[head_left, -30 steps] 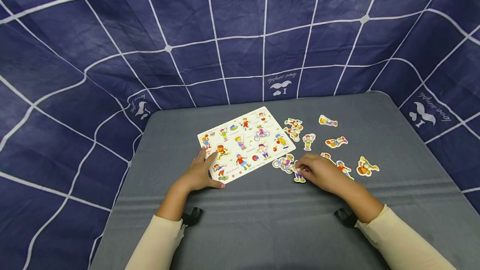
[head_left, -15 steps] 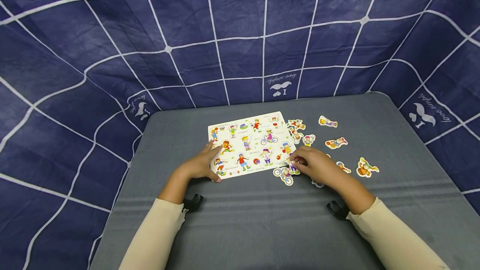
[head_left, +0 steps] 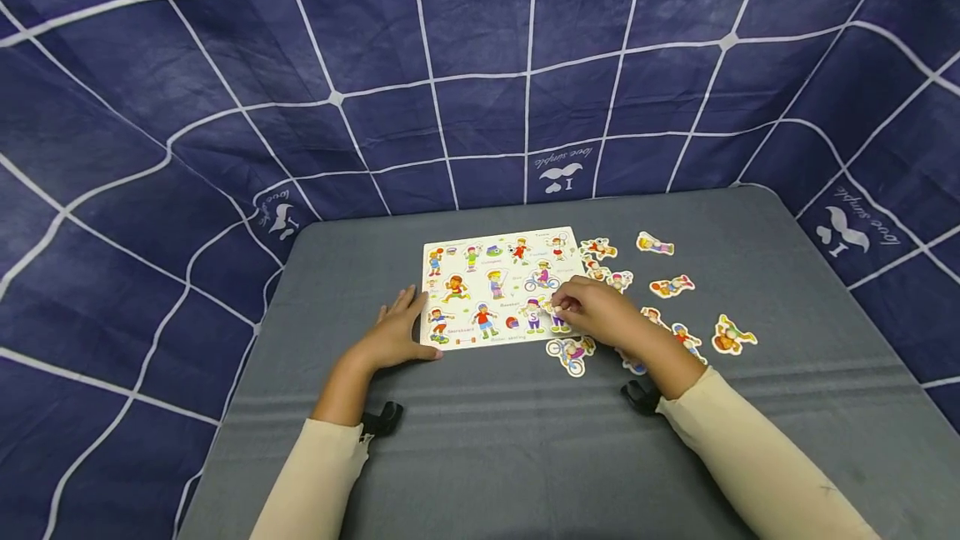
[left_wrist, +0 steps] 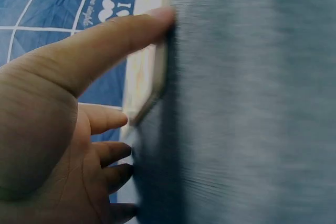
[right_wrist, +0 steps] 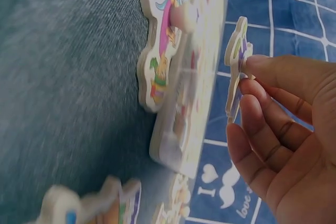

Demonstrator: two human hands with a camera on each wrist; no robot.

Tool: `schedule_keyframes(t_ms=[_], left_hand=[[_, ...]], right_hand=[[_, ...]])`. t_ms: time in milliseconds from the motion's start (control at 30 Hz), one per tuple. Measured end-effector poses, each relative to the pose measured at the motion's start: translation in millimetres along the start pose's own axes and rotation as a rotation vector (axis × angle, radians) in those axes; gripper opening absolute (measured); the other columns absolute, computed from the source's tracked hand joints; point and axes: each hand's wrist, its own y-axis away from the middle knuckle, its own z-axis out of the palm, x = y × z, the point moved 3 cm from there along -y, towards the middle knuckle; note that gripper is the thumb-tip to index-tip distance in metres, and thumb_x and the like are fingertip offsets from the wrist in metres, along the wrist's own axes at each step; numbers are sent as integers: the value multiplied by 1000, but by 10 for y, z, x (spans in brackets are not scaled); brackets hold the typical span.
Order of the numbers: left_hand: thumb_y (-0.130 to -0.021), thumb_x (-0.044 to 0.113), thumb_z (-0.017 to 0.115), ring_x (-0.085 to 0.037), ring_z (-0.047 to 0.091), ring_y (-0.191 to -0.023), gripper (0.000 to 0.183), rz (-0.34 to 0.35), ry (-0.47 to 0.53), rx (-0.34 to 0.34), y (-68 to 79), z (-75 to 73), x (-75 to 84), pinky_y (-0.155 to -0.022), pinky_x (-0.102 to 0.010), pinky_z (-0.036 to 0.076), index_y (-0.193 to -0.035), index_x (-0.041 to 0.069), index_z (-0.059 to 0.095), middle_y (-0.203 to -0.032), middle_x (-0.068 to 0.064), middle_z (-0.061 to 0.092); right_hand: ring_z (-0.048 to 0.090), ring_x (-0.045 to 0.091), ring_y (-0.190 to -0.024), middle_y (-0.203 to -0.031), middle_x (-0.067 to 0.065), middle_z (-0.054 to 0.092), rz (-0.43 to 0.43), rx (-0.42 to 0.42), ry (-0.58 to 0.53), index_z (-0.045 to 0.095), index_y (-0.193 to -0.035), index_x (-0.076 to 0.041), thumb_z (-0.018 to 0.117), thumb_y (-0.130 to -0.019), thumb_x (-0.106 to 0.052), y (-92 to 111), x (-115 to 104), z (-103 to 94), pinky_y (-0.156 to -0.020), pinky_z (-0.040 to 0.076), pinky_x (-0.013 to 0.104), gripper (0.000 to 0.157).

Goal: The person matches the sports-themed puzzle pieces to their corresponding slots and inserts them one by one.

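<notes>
The right hand [head_left: 600,313] pinches a knobbed wooden puzzle piece [head_left: 558,320], a figure in purple trousers. The right wrist view shows this puzzle piece [right_wrist: 237,69] on edge, raised over the board between thumb and fingers. Beneath lies the white puzzle board [head_left: 480,273], printed with sports figures and words. At the board's left side is the left hand [head_left: 392,335], fingers spread along the edge and thumb at the near left corner. In the left wrist view, the thumb [left_wrist: 121,32] reaches across the board's edge [left_wrist: 144,77].
Just in front of the board lies a bicycle puzzle piece [head_left: 570,354]. Several other knobbed pieces lie to its right, among them a seated figure [head_left: 733,335] and a lying one [head_left: 672,286]. Blue gridded cloth [head_left: 480,107] hangs behind the grey table [head_left: 480,440].
The board has slid right and turned straighter, with the left hand staying at its edge. The right hand has carried the puzzle piece leftward from the table to over the board.
</notes>
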Motion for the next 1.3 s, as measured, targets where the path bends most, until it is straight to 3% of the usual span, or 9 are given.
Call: schedule_keyframes(t_ms=[133, 400, 667, 933, 1300], left_hand=[[-80, 57, 80, -38, -1, -159, 112, -8, -8, 36, 49, 71, -29, -123, -68, -2, -164, 15, 18, -171, -17, 5], [-85, 61, 73, -39, -2, -159, 100, -28, 2, 82, 128, 128, -61, -121, -69, -7, -163, 24, 23, -172, -14, 6], [-87, 59, 71, -39, -1, -159, 96, -22, -10, 95, 161, 113, -100, -121, -70, -7, -163, 25, 23, -172, -14, 7], [-88, 61, 70, -41, -1, -158, 96, -14, -13, 88, 165, 127, -123, -121, -71, -7, -163, 24, 23, -171, -16, 7], [-88, 61, 69, -40, -2, -159, 96, -15, -12, 85, 160, 142, -138, -121, -70, -8, -163, 24, 22, -171, -16, 6]], right_hand=[[58, 10, -78, -84, -1, 64, 1, -16, 21, 72, -95, -10, 75, -88, -7, -80, 9, 64, -73, 50, 29, 7], [56, 10, -77, -83, -1, 63, -9, -60, 36, 71, -92, -11, 73, -89, -9, -228, -49, 142, -72, 48, 28, 4], [55, 10, -79, -83, -2, 63, -40, -97, 74, 69, -91, -12, 73, -90, -9, -332, -71, 222, -75, 48, 30, 5], [49, 8, -73, -77, -5, 57, -66, -148, 127, 67, -84, -14, 69, -86, -6, -366, -76, 328, -69, 42, 26, 8], [49, 7, -71, -75, -5, 58, -75, -153, 101, 67, -84, -12, 69, -88, -5, -399, -89, 373, -70, 43, 26, 9]])
